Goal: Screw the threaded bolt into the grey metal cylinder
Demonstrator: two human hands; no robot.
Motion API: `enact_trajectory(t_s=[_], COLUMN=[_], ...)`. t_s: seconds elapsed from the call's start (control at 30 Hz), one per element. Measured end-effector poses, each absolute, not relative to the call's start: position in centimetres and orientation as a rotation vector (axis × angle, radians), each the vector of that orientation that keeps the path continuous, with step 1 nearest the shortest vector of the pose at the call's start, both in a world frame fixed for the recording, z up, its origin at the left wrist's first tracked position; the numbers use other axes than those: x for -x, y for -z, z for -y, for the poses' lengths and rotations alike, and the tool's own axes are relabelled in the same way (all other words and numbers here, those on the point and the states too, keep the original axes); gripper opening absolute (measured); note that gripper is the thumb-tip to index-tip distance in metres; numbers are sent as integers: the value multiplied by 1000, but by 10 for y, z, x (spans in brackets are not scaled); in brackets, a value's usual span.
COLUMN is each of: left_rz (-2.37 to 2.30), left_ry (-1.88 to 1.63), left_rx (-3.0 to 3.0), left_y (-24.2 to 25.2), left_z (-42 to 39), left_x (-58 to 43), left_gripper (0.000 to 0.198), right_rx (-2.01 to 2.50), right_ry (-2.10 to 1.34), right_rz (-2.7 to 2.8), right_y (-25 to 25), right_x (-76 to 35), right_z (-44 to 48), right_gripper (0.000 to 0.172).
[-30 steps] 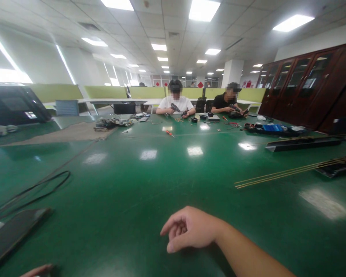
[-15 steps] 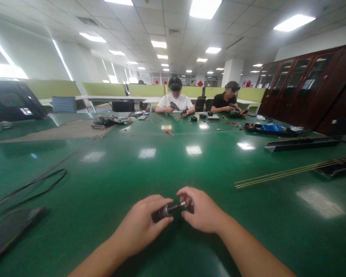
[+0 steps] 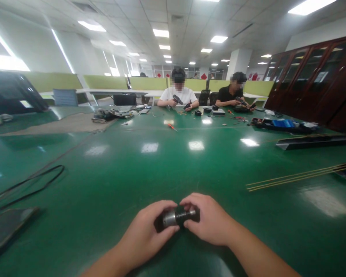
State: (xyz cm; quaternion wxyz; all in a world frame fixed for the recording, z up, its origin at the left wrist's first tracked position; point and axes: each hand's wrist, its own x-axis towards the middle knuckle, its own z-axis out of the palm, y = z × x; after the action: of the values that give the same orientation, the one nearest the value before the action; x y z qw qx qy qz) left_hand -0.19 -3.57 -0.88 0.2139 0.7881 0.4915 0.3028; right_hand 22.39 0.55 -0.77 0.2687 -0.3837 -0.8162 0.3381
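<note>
Both of my hands meet low in the middle of the view, just above the green table [image 3: 173,161]. My left hand [image 3: 145,234] is wrapped round the left end of a small dark and silver metal cylinder [image 3: 177,217]. My right hand [image 3: 209,219] pinches the cylinder's right end with fingers and thumb. Most of the part is hidden by my fingers.
A black cable [image 3: 25,188] loops at the left, with a dark flat panel [image 3: 5,227] nearer me. Thin brass rods [image 3: 300,176] and long black rails [image 3: 317,141] lie at the right. Two people [image 3: 177,96] sit at the far end with tools among scattered parts and an orange screwdriver [image 3: 171,127].
A second ago only my right hand lay curled on the table. My left hand came up with the cylinder, and now both hands grip it, drawn slightly closer to me.
</note>
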Motion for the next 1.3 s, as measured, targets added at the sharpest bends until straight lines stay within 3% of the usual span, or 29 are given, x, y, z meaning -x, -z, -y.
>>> enact_trajectory(t_s=[0.13,0.4,0.7,1.3], left_rz=[-1343,-1317,-1321,-1308], left_ry=[-846,-900,-907,-882], left_rx=[-2154,-2079,-2025,-2013], left_y=[6,6,4,6], left_z=[36,38,37,37], left_x=[1,2,-1,0], left_gripper=[20,21,18,20], right_rx=[1030,975,944,912], right_ry=[-938,-944,-957,-929], right_rz=[2200,2193,2225,2276], right_y=[9,9,4,2], right_x=[-221,-219,-218,-221], right_z=[-4,-1,3,3], right_gripper=[39,32,13,5])
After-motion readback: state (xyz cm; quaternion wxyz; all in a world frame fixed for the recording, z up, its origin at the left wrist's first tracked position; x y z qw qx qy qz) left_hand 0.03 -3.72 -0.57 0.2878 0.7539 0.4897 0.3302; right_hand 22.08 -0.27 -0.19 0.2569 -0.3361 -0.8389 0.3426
